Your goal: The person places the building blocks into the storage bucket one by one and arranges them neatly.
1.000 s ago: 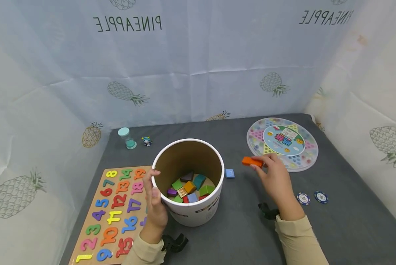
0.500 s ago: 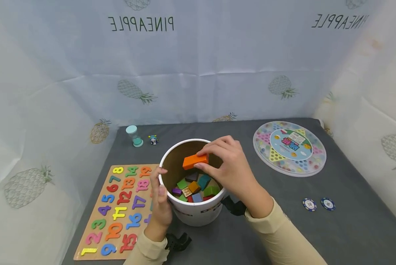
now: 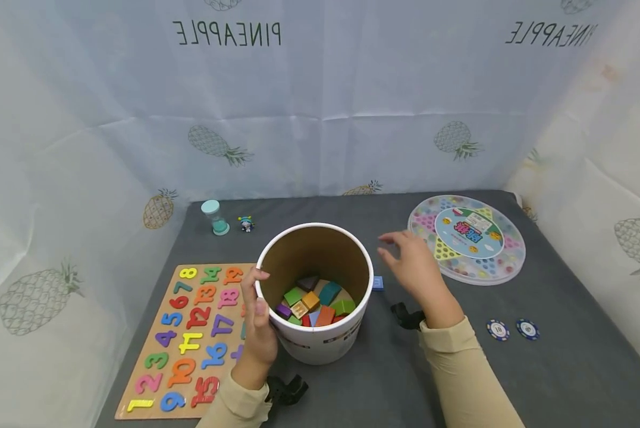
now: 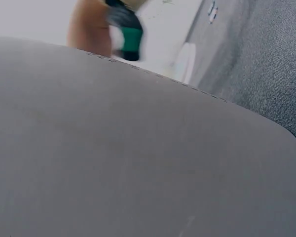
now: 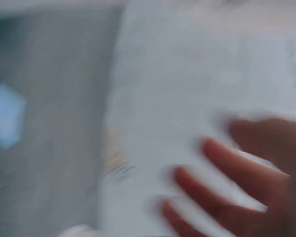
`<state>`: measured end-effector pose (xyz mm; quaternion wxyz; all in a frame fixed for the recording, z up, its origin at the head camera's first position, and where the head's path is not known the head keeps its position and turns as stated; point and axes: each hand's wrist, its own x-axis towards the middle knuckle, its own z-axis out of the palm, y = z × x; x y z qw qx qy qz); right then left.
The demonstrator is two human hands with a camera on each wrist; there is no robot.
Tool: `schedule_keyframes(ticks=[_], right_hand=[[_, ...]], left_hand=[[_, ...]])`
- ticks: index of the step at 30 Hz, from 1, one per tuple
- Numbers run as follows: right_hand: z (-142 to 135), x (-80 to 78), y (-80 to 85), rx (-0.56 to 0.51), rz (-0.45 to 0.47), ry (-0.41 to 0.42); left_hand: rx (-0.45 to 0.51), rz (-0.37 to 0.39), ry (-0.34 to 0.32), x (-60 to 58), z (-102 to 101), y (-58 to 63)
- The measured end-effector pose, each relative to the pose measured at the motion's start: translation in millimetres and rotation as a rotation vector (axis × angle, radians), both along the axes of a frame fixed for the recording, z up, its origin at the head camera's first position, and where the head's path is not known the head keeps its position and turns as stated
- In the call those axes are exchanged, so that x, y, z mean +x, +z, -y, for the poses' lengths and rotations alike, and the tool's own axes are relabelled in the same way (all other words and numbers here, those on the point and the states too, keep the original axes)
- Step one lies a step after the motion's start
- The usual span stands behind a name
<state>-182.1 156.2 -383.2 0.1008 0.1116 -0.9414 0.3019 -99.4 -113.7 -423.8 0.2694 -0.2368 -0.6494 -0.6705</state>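
In the head view a white round bucket [image 3: 320, 348] stands upright on the dark table, with several coloured wooden blocks at its bottom. Among these lies an orange block [image 3: 325, 315]. My left hand [image 3: 258, 324] grips the bucket's left side, with fingertips over the rim; the left wrist view is mostly filled by the bucket's grey-looking wall [image 4: 138, 148]. To the right of the bucket my right hand [image 3: 413, 267] is in the air, fingers spread and holding nothing. Near it on the table sits a small blue block [image 3: 377, 283], partly hidden by the bucket. The right wrist view is blurred.
A number board [image 3: 154, 339] lies at the left. Behind it stand an hourglass [image 3: 215, 218] and a small figurine [image 3: 246, 223]. A round game board [image 3: 467, 239] lies at the back right, with two poker chips [image 3: 498, 330] nearer. Curtains [image 3: 320, 95] surround the table.
My right hand carried the orange block over the bucket and let it go inside, then moved back out to the right. The left hand stayed on the bucket.
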Motion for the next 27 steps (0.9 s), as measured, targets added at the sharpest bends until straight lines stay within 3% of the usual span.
schedule_keyframes(ticks=[3,5,9,12,16,19,21,24,27], right_hand=[[-12,-7.4,-39.3,0.175,0.228,0.046],[-14,-9.7,-62.1,0.206,0.306,0.067],[-12,-11.0,-87.6,0.172,0.306,0.046],[-11,-10.4,-87.2,0.140,0.247,-0.005],[-8,-4.7,-56.6,-0.032,0.134,-0.060],[-1,4.5,-16.1,-0.212,-0.023,-0.061],[9,13.9,12.4,-0.286,-0.157,-0.010],[28,29.6,44.5,-0.274,-0.304,0.132],[51,43.4,59.8,-0.163,-0.332,0.260]], left_hand=[[-0.006,0.017,0.006,1.7,1,0.3],[-0.010,0.023,0.009,2.3,1,0.6],[-0.009,0.029,0.015,2.5,2,1.2],[-0.010,0.040,0.016,2.7,2,1.3],[0.006,0.048,0.010,3.4,3,1.1],[0.014,0.052,0.014,3.5,4,1.3],[0.015,0.055,0.016,3.1,5,1.4],[0.014,0.060,0.015,2.3,5,1.1],[0.011,0.076,0.023,2.5,6,-0.4]])
